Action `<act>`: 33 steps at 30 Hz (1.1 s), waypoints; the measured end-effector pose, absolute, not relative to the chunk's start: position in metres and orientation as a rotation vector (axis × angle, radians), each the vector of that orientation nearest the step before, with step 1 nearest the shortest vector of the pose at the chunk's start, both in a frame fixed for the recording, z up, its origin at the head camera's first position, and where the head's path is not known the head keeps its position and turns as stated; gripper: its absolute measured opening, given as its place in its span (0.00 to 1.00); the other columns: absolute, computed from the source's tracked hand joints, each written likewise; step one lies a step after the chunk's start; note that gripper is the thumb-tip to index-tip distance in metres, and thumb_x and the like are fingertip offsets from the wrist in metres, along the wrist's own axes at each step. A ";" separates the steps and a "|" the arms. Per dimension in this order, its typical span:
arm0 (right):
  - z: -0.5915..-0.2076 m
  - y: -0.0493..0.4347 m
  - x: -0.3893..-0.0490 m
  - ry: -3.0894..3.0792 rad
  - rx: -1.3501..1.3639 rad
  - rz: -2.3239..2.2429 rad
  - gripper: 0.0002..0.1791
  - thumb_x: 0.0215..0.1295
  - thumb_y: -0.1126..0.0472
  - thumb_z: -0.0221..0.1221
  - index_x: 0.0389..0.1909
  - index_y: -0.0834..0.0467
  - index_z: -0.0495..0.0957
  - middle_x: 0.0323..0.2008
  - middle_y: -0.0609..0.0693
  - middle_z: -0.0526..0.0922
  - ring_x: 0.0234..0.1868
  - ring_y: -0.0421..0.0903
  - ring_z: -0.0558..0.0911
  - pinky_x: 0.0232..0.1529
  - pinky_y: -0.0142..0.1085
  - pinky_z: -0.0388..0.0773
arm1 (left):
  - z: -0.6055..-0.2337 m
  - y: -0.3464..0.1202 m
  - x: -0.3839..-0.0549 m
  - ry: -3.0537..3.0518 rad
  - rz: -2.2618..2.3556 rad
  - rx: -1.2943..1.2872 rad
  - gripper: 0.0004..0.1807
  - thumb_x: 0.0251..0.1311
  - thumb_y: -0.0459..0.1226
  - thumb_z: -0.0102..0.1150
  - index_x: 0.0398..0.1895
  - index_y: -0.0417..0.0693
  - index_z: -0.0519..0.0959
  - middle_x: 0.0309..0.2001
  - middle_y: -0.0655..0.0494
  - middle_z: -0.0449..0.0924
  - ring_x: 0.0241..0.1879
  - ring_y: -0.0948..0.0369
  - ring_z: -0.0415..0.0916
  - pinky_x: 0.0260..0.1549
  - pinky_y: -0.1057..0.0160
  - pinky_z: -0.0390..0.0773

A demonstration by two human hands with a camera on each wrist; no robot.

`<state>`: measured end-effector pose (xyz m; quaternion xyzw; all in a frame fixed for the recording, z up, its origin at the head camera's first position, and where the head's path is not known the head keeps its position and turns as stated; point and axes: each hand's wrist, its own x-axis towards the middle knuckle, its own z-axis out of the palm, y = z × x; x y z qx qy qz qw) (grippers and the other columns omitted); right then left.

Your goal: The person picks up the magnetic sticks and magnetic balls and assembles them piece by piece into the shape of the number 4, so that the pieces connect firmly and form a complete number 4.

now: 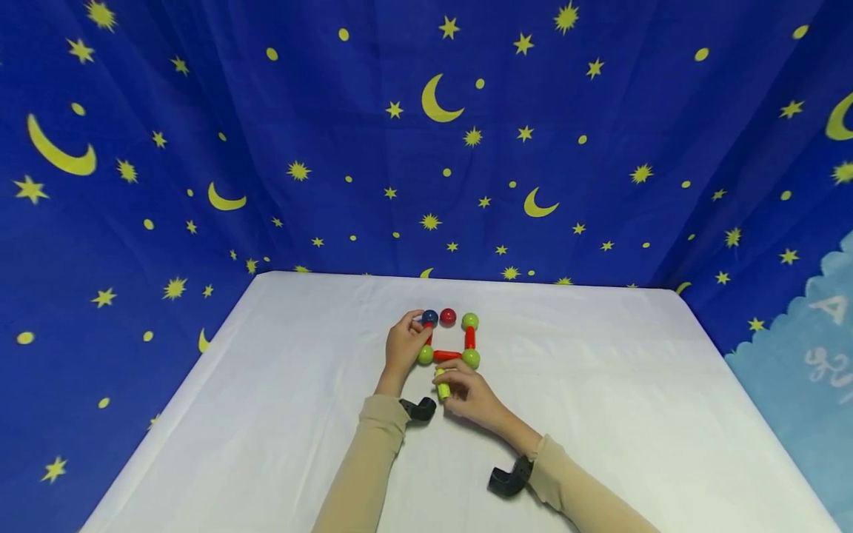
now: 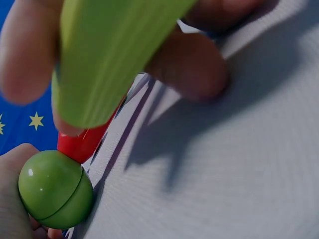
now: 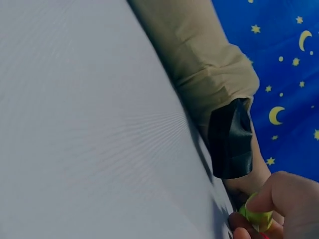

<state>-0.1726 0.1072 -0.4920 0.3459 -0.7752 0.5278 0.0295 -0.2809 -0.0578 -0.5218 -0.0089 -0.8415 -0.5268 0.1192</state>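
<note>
Balls and red rods form a small frame on the table. My left hand (image 1: 403,345) holds its far left corner, fingers beside the blue ball (image 1: 429,317) and thumb along a red rod that is partly covered. A green ball (image 1: 425,356) sits at the near left corner. Between thumb and fingers my right hand (image 1: 471,394) pinches a yellow-green rod (image 1: 443,386), just in front of the near red rod (image 1: 448,355). Up close in the left wrist view, this yellow-green rod (image 2: 109,55) overlaps a red rod (image 2: 82,144) above the green ball (image 2: 56,189).
A red ball (image 1: 448,317) lies right of the blue one. On the right side, a red rod (image 1: 470,338) joins a far green ball (image 1: 469,321) and a near green ball (image 1: 471,358). White cloth covers the table (image 1: 633,385); a starry blue curtain (image 1: 373,148) hangs behind.
</note>
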 end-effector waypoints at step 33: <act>-0.498 0.129 -0.176 -2.283 0.930 1.652 0.15 0.49 0.76 0.65 0.41 0.74 0.79 0.49 0.72 0.75 0.33 0.54 0.75 0.32 0.32 0.76 | -0.522 -0.059 -0.281 -2.457 -1.522 -0.056 0.20 0.52 0.37 0.64 0.51 0.47 0.80 0.28 0.51 0.80 0.25 0.65 0.72 0.29 0.68 0.71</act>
